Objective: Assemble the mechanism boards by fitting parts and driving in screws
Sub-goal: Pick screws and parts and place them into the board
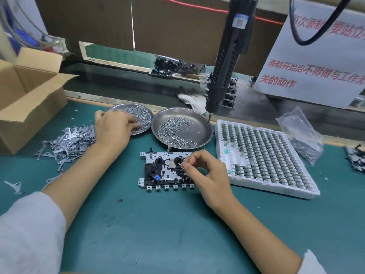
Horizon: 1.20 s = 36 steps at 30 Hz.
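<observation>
Green bench mat (150, 224), workshop station, conveyor belt (126, 86) running behind.

Mechanism board (158, 173): flat on mat, centre, just in front of right dish; white metal frame, black parts, small blue part near lower middle.

Right hand (205, 175): over right end of board, thumb and forefinger pinching a small part (180, 165) above board surface; other fingers curled.

Left hand (114, 127): reaching into left dish, fingertips curled down among screws; whether any screw grasped, cannot tell.

Left dish (116, 107): round steel, holding small screws, partly hidden by left hand.

Right dish (199, 121): round steel, touching left dish, screws spread across lower half.

Electric screwdriver (227, 62): black, hanging upright, tip just above far rim of right dish.

Parts tray (276, 192): white, right of board, rows of small green-dark components.

Metal brackets (65, 141): loose heap, left of left hand.

Cardboard box (25, 99): open, far left.

Plastic bag (302, 135): clear, beyond tray, small parts inside.

Paper notice (312, 56): white, red characters, upper right.
</observation>
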Tool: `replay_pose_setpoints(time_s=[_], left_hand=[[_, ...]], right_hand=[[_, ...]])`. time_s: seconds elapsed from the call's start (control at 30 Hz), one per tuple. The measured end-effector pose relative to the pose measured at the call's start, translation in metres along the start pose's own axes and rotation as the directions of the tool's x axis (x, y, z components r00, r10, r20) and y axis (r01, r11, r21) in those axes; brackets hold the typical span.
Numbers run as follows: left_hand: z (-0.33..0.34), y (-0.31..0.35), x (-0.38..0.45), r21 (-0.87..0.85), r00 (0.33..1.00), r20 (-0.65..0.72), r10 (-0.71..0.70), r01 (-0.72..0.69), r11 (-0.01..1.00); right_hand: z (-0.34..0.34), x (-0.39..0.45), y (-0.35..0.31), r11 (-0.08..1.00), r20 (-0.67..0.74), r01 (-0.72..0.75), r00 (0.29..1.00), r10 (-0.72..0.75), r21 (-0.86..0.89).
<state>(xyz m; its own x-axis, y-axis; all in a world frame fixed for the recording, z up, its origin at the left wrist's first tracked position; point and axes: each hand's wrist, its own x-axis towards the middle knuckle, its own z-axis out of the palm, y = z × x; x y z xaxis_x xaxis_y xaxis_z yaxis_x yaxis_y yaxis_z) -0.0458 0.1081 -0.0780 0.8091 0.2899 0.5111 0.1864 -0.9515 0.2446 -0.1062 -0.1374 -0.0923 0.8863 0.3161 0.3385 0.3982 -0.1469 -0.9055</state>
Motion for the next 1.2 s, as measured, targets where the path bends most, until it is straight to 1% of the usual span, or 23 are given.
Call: replay_pose_setpoints(time_s=[0.23, 0.3, 0.37, 0.43, 0.5, 0.57, 0.67, 0.7, 0.73, 0.83, 0.87, 0.97, 1.07, 1.13, 1.2], left_hand=[[-0.003, -0.003, -0.003, -0.045, 0.997, -0.079, -0.011, 0.007, 0.999], [-0.006, -0.002, -0.004, -0.080, 0.997, -0.070, -0.021, 0.015, 0.997], [-0.010, 0.003, -0.006, -0.171, 0.997, -0.063, -0.038, 0.026, 0.985], [-0.019, 0.011, -0.011, -0.380, 0.996, -0.062, -0.062, 0.034, 0.924], [-0.028, 0.020, -0.019, -0.568, 0.997, -0.047, -0.061, 0.024, 0.823], [-0.035, 0.027, -0.034, -0.668, 0.998, -0.017, -0.060, 0.033, 0.744], [-0.038, 0.034, -0.064, -0.799, 0.996, 0.053, -0.069, 0.084, 0.595], [-0.038, 0.037, -0.072, -0.816, 0.996, 0.062, -0.067, 0.089, 0.572], [-0.036, 0.040, -0.077, -0.818, 0.996, 0.062, -0.057, 0.083, 0.570], [-0.030, 0.046, -0.082, -0.771, 1.000, -0.003, 0.008, -0.007, 0.637], [-0.028, 0.046, -0.082, -0.768, 1.000, -0.017, 0.007, -0.017, 0.640], [-0.026, 0.043, -0.079, -0.798, 0.999, -0.025, -0.039, 0.004, 0.602], [-0.025, 0.040, -0.078, -0.828, 0.997, -0.009, -0.078, 0.036, 0.560], [-0.024, 0.040, -0.078, -0.839, 0.995, 0.001, -0.099, 0.055, 0.541], [-0.023, 0.039, -0.077, -0.844, 0.993, 0.004, -0.117, 0.066, 0.532]], right_hand=[[0.000, -0.001, -0.001, 1.000, 0.010, -0.003, 1.000, 0.003, -0.015], [0.000, -0.001, -0.002, 1.000, 0.006, -0.002, 1.000, 0.002, -0.017], [-0.001, -0.001, -0.003, 1.000, -0.001, -0.002, 1.000, 0.002, -0.013], [-0.001, -0.001, -0.004, 1.000, -0.007, 0.004, 1.000, -0.005, -0.004], [-0.001, -0.001, -0.004, 1.000, -0.011, 0.012, 1.000, -0.012, 0.005], [-0.001, -0.001, -0.004, 1.000, -0.019, 0.027, 0.999, -0.027, -0.008], [-0.001, -0.001, -0.004, 0.997, -0.034, 0.058, 0.998, -0.060, -0.060], [0.000, -0.001, -0.004, 0.995, -0.039, 0.065, 0.997, -0.068, -0.080], [0.001, 0.000, -0.004, 0.992, -0.045, 0.073, 0.996, -0.078, -0.103], [0.002, 0.012, -0.007, 0.971, -0.031, 0.090, 0.995, -0.100, -0.223], [0.002, 0.021, -0.008, 0.956, -0.017, 0.093, 0.995, -0.102, -0.280], [0.000, 0.058, -0.012, 0.881, 0.008, 0.086, 0.996, -0.093, -0.465], [0.001, 0.091, -0.011, 0.824, 0.001, -0.037, 0.999, 0.045, -0.565], [0.001, 0.104, -0.007, 0.810, 0.010, -0.097, 0.992, 0.126, -0.579], [0.002, 0.110, -0.002, 0.823, 0.035, -0.122, 0.985, 0.170, -0.555]])
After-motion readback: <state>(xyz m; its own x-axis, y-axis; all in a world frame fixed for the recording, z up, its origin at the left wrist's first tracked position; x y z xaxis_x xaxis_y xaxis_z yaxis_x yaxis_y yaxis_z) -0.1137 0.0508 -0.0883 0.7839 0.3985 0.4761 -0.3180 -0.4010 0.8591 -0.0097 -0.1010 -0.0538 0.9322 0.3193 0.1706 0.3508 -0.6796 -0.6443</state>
